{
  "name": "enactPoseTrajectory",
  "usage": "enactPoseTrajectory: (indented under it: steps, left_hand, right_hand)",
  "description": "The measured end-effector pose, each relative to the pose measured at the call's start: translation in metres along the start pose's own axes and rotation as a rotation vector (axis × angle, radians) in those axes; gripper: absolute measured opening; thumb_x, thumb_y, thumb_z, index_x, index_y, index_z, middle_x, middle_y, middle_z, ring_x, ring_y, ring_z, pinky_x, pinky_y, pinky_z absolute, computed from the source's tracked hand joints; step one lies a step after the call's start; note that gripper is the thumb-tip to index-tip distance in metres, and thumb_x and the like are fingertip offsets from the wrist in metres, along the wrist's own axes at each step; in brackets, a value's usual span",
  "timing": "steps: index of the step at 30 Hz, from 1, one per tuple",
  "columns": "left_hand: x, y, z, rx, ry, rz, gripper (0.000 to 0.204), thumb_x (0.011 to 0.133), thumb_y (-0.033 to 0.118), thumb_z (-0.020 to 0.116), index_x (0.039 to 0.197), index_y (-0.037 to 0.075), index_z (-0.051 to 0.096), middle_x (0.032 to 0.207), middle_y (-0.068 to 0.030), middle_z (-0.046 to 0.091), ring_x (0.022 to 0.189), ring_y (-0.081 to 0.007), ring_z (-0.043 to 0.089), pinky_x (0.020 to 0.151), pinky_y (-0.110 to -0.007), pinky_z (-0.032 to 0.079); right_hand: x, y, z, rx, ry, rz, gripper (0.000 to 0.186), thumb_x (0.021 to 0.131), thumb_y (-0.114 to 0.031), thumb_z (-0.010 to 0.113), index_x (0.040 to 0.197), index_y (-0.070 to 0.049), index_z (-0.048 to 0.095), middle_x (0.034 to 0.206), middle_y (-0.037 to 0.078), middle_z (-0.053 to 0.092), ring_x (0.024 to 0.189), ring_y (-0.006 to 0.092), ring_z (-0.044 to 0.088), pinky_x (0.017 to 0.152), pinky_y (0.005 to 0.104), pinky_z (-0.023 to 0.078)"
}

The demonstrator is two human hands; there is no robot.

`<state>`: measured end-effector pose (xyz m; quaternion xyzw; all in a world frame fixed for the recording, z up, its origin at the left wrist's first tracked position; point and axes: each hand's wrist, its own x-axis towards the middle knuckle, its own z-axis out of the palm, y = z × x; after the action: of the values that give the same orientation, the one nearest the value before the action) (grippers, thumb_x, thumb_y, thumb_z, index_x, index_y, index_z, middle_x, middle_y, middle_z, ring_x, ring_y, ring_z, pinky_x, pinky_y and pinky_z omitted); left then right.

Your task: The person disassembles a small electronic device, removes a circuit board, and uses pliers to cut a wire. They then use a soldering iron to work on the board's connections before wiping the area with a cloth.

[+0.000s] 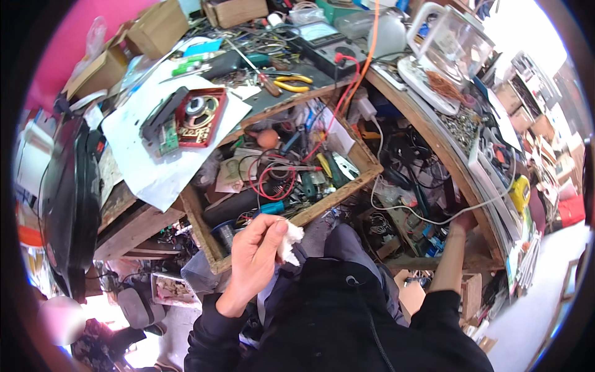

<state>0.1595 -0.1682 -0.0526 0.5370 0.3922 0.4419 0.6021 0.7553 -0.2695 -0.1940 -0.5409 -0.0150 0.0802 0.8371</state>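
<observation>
My left hand (pixel 257 245) is closed around a crumpled white wad (pixel 290 242), which looks like tissue or cotton. It is just in front of an open wooden drawer (pixel 204 242) filled with tools and wires. My right arm reaches to the right, and my right hand (pixel 463 222) is in the shadow under the worktop's edge, its fingers hidden. On a white sheet (pixel 133 133) at the left of the bench lies an opened red radio case (pixel 201 118) with a round speaker. A green circuit board (pixel 167 137) and a black casing part (pixel 162 115) rest against it.
Yellow-handled pliers (pixel 292 82), a screwdriver (pixel 266 84) and an analog multimeter (pixel 325 46) lie on the bench. The red test lead (pixel 273 186) runs into the drawer. A white cable (pixel 421 217) hangs across the right side, below a clear jug (pixel 455 43).
</observation>
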Motion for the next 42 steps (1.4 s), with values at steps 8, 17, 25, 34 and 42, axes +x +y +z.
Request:
enactPoseTrajectory:
  steps: [8,17,25,34,42]
  left_hand:
    - [0.037,-0.011,-0.025,-0.257,0.118,-0.059,0.028,0.112,0.027,0.061,0.108,0.001,0.069,0.078,-0.0020,0.070,0.056,-0.0056,0.060,0.051,-0.022,0.048]
    - [0.048,-0.013,-0.037,-0.279,0.118,0.010,0.021,0.110,0.021,0.064,0.115,0.000,0.069,0.092,-0.0057,0.075,0.063,-0.0082,0.064,0.054,-0.023,0.054]
    - [0.046,-0.010,-0.041,-0.277,0.098,0.125,0.021,0.109,0.019,0.065,0.122,0.003,0.064,0.095,-0.0049,0.074,0.063,-0.0075,0.064,0.054,-0.022,0.052]
    - [0.048,-0.014,-0.031,0.010,0.307,0.253,0.016,0.111,0.017,0.063,0.118,0.002,0.062,0.087,-0.0006,0.068,0.065,-0.0030,0.057,0.058,-0.021,0.047]
    - [0.045,-0.010,-0.023,0.210,0.350,0.295,0.018,0.111,0.018,0.063,0.116,0.001,0.063,0.087,-0.0003,0.066,0.065,-0.0042,0.057,0.056,-0.022,0.047]
  right_hand:
    - [-0.218,0.040,-0.045,-0.164,-0.040,0.579,0.036,0.108,-0.043,0.061,0.082,-0.019,0.053,0.074,-0.001,0.060,0.058,0.0096,0.049,0.046,0.0249,0.032]
    - [-0.349,-0.033,0.096,-0.093,-1.194,0.466,0.051,0.117,-0.039,0.041,0.103,0.004,0.066,0.105,0.014,0.063,0.072,0.0201,0.060,0.063,0.0324,0.050]
    - [-0.393,-0.036,0.236,0.170,-1.404,0.305,0.015,0.103,-0.002,0.070,0.117,0.005,0.068,0.105,0.014,0.076,0.092,0.0205,0.076,0.085,0.0336,0.063]
    - [-0.413,-0.023,0.234,0.185,-1.363,0.378,0.015,0.101,-0.002,0.073,0.113,0.005,0.068,0.101,0.012,0.075,0.090,0.0201,0.077,0.084,0.0344,0.066]
    - [-0.421,-0.016,0.230,0.166,-1.358,0.339,0.017,0.100,0.004,0.072,0.116,0.006,0.067,0.104,0.011,0.075,0.096,0.0185,0.076,0.090,0.0333,0.064]
